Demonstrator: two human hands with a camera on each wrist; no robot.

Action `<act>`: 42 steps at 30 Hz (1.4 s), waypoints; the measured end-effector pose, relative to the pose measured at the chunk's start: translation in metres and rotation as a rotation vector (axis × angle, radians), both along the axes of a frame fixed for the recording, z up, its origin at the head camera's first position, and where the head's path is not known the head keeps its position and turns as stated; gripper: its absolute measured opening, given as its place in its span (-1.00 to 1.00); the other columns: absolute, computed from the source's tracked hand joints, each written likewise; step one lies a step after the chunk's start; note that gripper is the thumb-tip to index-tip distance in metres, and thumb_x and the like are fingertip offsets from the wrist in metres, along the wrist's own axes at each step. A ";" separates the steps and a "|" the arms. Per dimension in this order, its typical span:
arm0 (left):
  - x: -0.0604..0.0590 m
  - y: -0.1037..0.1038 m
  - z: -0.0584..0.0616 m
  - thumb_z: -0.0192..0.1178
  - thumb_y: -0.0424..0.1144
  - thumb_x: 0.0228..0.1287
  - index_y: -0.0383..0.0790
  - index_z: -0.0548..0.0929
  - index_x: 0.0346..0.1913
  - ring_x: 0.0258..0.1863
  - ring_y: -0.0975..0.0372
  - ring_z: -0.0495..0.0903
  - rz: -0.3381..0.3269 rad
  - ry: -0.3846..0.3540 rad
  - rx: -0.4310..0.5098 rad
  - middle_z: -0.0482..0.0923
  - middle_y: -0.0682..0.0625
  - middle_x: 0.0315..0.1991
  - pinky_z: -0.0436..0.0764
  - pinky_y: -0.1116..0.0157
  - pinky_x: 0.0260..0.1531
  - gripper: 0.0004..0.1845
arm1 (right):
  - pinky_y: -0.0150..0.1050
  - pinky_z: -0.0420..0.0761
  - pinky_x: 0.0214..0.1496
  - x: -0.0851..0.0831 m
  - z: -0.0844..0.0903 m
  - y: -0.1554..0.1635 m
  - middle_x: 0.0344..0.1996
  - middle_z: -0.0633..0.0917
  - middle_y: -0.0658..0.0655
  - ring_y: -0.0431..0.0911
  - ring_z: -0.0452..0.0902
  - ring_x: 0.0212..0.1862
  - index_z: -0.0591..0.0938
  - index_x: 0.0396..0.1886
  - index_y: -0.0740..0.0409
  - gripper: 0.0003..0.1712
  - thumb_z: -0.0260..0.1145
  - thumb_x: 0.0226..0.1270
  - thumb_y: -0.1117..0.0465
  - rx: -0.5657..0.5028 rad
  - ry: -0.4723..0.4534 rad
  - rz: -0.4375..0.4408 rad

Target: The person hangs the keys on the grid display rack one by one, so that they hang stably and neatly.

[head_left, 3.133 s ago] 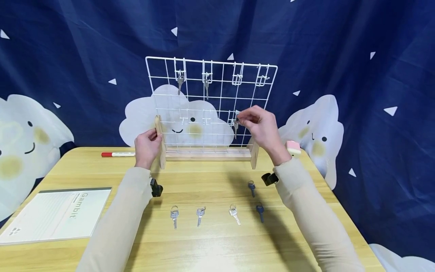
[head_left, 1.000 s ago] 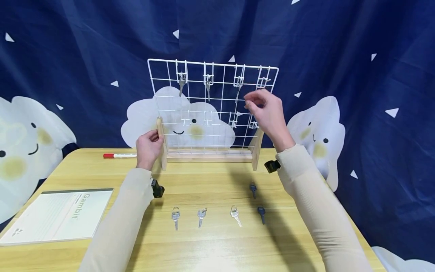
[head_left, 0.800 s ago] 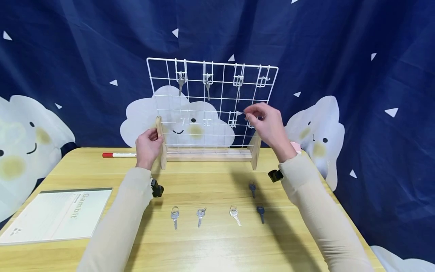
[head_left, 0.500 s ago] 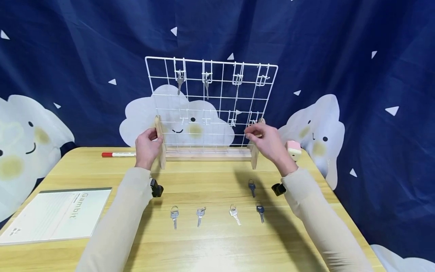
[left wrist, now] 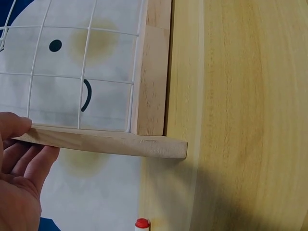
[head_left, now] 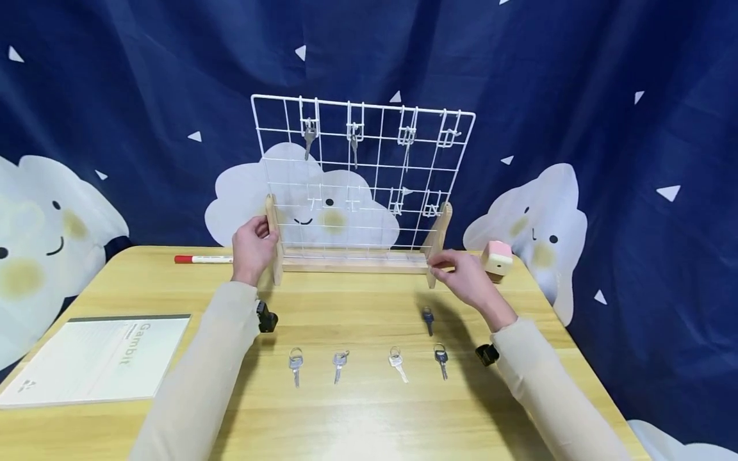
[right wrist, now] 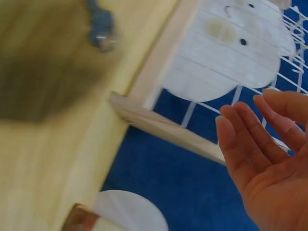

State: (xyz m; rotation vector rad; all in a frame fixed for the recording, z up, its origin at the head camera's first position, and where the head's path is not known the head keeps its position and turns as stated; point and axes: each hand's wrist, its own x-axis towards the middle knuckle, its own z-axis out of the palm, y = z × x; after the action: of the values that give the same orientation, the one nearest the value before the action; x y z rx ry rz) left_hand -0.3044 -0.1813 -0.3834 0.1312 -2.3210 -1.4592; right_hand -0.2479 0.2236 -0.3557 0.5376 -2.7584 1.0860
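A white wire grid rack [head_left: 377,168] on wooden legs stands at the back of the table. My left hand [head_left: 252,251] grips its left wooden leg [left wrist: 120,144] between thumb and fingers. Just in front of the right wooden leg [head_left: 439,230], my right hand [head_left: 461,275] hovers with relaxed fingers and holds nothing. From the upper hooks hang three keys: one at left [head_left: 309,141], a second key [head_left: 354,150] and a third key [head_left: 407,153], seen edge-on. Below my right hand lie a dark key [head_left: 428,321] and another dark key [head_left: 441,362].
Three silver keys lie nearer: a left one [head_left: 296,367], a middle one [head_left: 339,366] and a right one [head_left: 398,365]. A notepad [head_left: 98,362] is at left, a red-capped marker [head_left: 202,259] behind it. A pink-and-cream block [head_left: 498,259] stands right of the rack.
My right hand held a key at the lower third hook; that key now hangs from the upper third hook. The hand has since let go and dropped towards the table. My left hand stays put.
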 end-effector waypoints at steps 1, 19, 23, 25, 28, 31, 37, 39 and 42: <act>-0.001 0.000 0.000 0.13 -0.43 0.35 -0.44 0.49 0.26 0.13 -0.01 0.56 -0.001 0.001 -0.002 0.55 -0.32 0.14 0.56 0.21 0.15 -0.57 | -0.04 0.70 -0.05 0.000 -0.005 0.002 -0.13 0.71 0.24 0.10 0.65 -0.09 0.69 -0.10 0.34 -0.81 0.31 0.32 0.38 0.010 -0.010 0.005; 0.000 0.000 0.000 0.11 -0.45 0.32 -0.48 0.48 0.26 0.13 -0.02 0.56 -0.011 0.037 0.007 0.54 -0.35 0.13 0.56 0.22 0.14 -0.56 | 0.12 0.51 0.18 0.008 -0.046 0.013 -0.05 0.65 0.26 0.16 0.54 0.04 0.61 0.04 0.35 -0.62 0.40 0.22 0.34 0.208 -0.197 0.190; 0.000 0.000 0.000 0.11 -0.45 0.33 -0.48 0.48 0.26 0.13 -0.02 0.56 -0.010 0.032 0.006 0.54 -0.34 0.13 0.56 0.21 0.15 -0.56 | 0.08 0.55 0.12 0.007 -0.049 0.014 -0.12 0.66 0.22 0.12 0.56 -0.04 0.61 0.02 0.35 -0.62 0.40 0.20 0.37 0.221 -0.213 0.177; 0.000 0.000 0.000 0.12 -0.45 0.34 -0.47 0.48 0.26 0.13 -0.02 0.56 -0.010 0.027 0.003 0.54 -0.34 0.13 0.56 0.21 0.15 -0.56 | 0.05 0.58 0.08 0.005 -0.051 0.014 -0.16 0.66 0.19 0.09 0.57 -0.07 0.61 0.01 0.35 -0.63 0.40 0.19 0.37 0.226 -0.223 0.171; -0.001 -0.001 0.000 0.12 -0.44 0.35 -0.46 0.47 0.27 0.15 -0.01 0.55 -0.009 0.017 0.002 0.53 -0.34 0.15 0.55 0.22 0.16 -0.56 | -0.02 0.60 0.01 0.003 -0.056 0.014 -0.23 0.65 0.15 0.03 0.56 -0.15 0.63 -0.01 0.34 -0.65 0.41 0.19 0.38 0.230 -0.236 0.168; 0.000 -0.002 0.000 0.12 -0.44 0.35 -0.46 0.47 0.28 0.15 -0.01 0.54 -0.012 0.013 0.006 0.53 -0.34 0.15 0.55 0.22 0.16 -0.55 | -0.10 0.59 -0.09 0.001 -0.061 0.013 -0.30 0.63 0.11 -0.05 0.52 -0.23 0.65 -0.06 0.34 -0.68 0.42 0.18 0.39 0.235 -0.232 0.184; 0.000 -0.003 0.001 0.12 -0.43 0.35 -0.47 0.47 0.28 0.14 -0.01 0.55 -0.017 0.010 0.001 0.54 -0.34 0.14 0.55 0.21 0.16 -0.55 | -0.14 0.59 -0.15 -0.001 -0.065 0.010 -0.31 0.60 0.13 -0.02 0.52 -0.25 0.66 -0.11 0.37 -0.71 0.40 0.12 0.48 0.250 -0.190 0.205; 0.000 -0.003 0.001 0.12 -0.43 0.35 -0.46 0.47 0.28 0.14 -0.01 0.55 -0.021 0.006 -0.004 0.54 -0.34 0.14 0.55 0.20 0.16 -0.55 | -0.14 0.60 -0.13 0.000 -0.064 0.009 -0.31 0.59 0.13 -0.01 0.53 -0.24 0.66 -0.12 0.36 -0.71 0.41 0.11 0.48 0.269 -0.180 0.202; -0.001 -0.003 0.001 0.12 -0.43 0.36 -0.46 0.46 0.28 0.15 -0.01 0.54 -0.030 -0.002 -0.008 0.53 -0.33 0.15 0.55 0.21 0.16 -0.55 | -0.14 0.62 -0.15 0.002 -0.064 0.009 -0.33 0.56 0.12 -0.02 0.52 -0.26 0.65 -0.17 0.35 -0.74 0.44 0.12 0.45 0.306 -0.158 0.208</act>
State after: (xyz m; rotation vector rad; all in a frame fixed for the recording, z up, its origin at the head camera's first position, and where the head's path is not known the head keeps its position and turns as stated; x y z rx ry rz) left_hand -0.3052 -0.1847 -0.3823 0.0953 -2.3395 -1.4649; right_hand -0.2463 0.2324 -0.4201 0.8261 -3.0871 0.7716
